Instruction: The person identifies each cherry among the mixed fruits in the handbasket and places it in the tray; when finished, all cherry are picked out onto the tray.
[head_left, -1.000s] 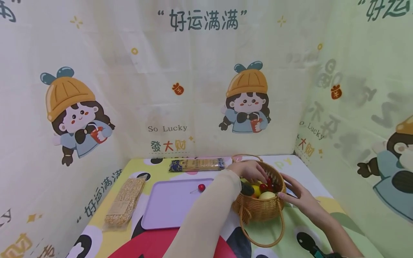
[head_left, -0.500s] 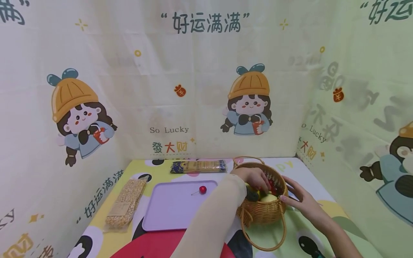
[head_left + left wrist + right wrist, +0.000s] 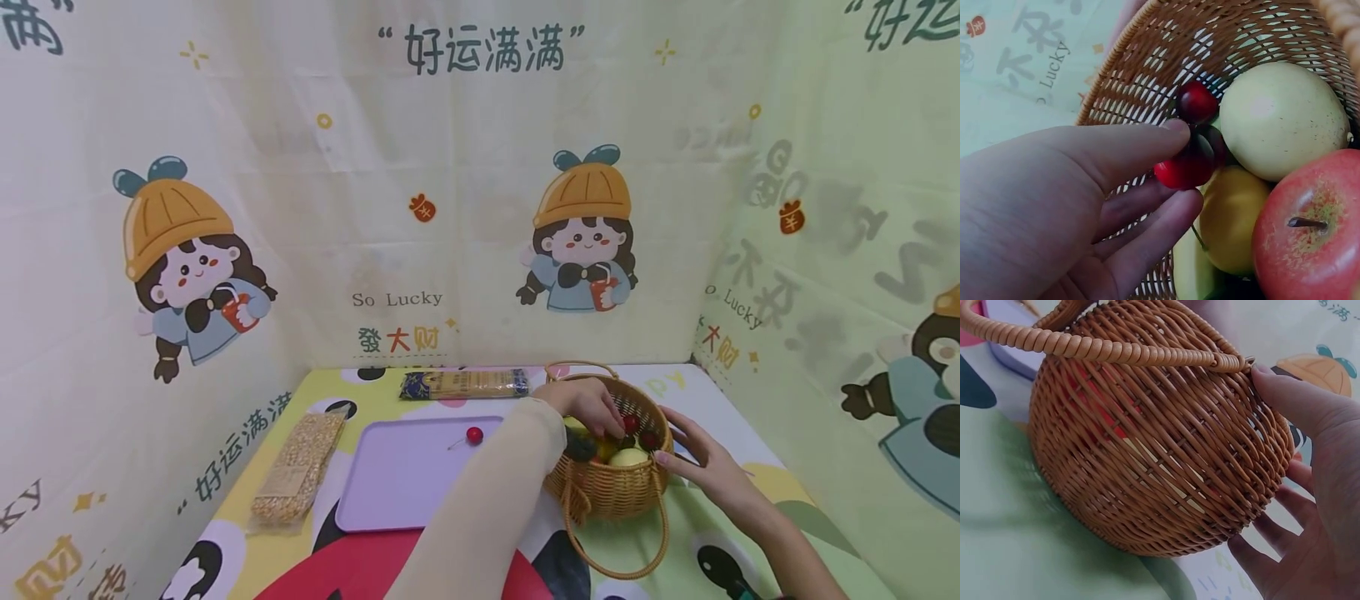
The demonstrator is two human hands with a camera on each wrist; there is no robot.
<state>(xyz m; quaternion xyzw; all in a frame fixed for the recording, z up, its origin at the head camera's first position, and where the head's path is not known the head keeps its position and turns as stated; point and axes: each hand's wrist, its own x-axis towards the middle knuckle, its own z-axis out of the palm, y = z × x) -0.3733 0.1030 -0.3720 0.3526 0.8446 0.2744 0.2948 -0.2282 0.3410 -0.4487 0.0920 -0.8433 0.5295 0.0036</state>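
Basket (image 3: 611,496) on the table (image 3: 360,571), mouth up, fruit inside; all places taken from it.

Left hand (image 3: 1066,175) reaches into the basket's mouth. Thumb and fingertips close about a red cherry (image 3: 1182,172), apparently in a light pinch. That cherry is inside the basket, just beside a second cherry (image 3: 1197,102) and a yellow fruit (image 3: 1229,219); a pale round fruit (image 3: 1279,119) and a red apple (image 3: 1310,244) share the space. Right hand (image 3: 1332,500) grips the basket's right side from outside, thumb at the rim by the root of the near handle (image 3: 1122,354), fingers around the wall. Hands apart from each other.

Step in hand, as judged: taking hold of the red cherry while the basket is steadied. Next move calls for a firm but gentle pinch, a lift clear of neighbouring fruit and rim, and a steadying right hand against tipping.

Direction: red cherry nearly round, no clear long axis. Thin stem (image 3: 1199,237) shows past the lower fingertip, running off away from the thumb beside the yellow fruit; probably this cherry's own, join hidden.

Left of the basket: purple tray (image 3: 397,492) bearing a loose cherry (image 3: 475,435), its stem pointing away from the basket.
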